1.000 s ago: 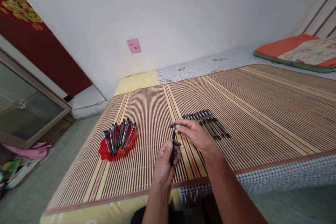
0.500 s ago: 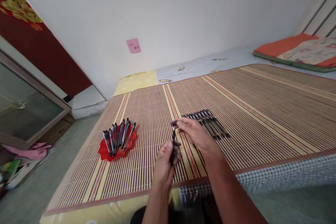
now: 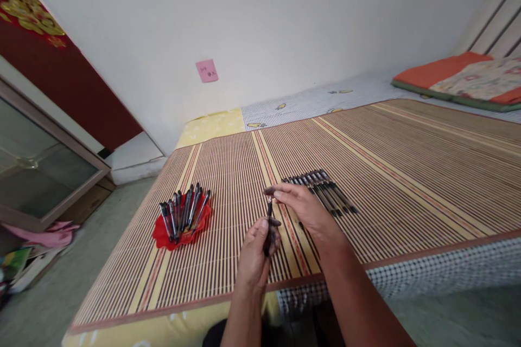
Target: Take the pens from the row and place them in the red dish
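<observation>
My left hand [image 3: 256,249] is closed around a black pen [image 3: 269,216] that stands nearly upright, tip up. At the pen's silvery top end, the thumb and fingers of my right hand [image 3: 299,203] are pinched together. Dark stains mark the fingertips of both hands. Left of my hands, a red scalloped dish [image 3: 183,233] holds several black pens [image 3: 189,209]. Behind my right hand lie several pen caps or short pen parts [image 3: 309,177] in a row, with several long pen bodies [image 3: 334,198] side by side in front of them, partly hidden by that hand.
A striped bamboo mat [image 3: 228,184] covers the bed. A folded orange and floral quilt [image 3: 459,78] lies at the back right against the wall. A pink note [image 3: 207,70] is stuck on the wall. Pink cloth [image 3: 52,234] lies on the floor at left.
My right fingertips have shifted very slightly left at the pen's top end. The left hand, the pen and the other things look the same.
</observation>
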{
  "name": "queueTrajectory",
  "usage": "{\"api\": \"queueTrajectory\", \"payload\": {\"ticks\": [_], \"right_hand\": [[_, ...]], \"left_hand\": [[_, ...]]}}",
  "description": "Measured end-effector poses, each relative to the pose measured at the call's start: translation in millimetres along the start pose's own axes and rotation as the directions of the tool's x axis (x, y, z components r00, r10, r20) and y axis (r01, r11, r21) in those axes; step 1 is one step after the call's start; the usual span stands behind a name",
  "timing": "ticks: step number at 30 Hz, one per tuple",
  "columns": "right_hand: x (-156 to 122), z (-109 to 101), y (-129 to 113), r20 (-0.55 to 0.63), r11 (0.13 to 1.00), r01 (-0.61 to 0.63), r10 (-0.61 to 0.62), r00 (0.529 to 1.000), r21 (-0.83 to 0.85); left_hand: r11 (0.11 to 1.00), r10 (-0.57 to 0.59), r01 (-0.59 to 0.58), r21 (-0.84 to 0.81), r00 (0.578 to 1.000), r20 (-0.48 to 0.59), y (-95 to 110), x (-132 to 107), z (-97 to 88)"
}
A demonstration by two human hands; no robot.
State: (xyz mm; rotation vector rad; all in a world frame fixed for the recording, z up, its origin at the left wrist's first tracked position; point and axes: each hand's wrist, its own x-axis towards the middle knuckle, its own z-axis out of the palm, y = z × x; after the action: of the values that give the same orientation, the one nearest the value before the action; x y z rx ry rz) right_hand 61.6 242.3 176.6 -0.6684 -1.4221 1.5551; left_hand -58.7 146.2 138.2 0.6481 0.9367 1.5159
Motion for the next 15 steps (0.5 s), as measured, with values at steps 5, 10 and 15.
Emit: {"api": "queueTrajectory", "payload": {"ticks": [5, 10, 15], "right_hand": [[0.5, 0.7, 2.6, -0.013, 1.000, 0.003, -0.003, 1.000, -0.011], [1.0, -0.2, 3.8, -0.066, 1.000, -0.018, 0.019, 0.998, 0.025], [0.9, -2.8, 3.0, 0.028, 1.000, 0.017, -0.017, 0.999, -0.009]], "left_hand": [[1.000, 0.003, -0.003, 0.002, 1.000, -0.005, 0.3, -0.8, 0.8], [1.000, -0.011, 0.011, -0.009, 1.000, -0.018, 0.4, -1.8, 0.8], [1.000, -0.013, 0.013, -0.010, 1.000, -0.014, 0.6, -1.0, 1.3]]}}
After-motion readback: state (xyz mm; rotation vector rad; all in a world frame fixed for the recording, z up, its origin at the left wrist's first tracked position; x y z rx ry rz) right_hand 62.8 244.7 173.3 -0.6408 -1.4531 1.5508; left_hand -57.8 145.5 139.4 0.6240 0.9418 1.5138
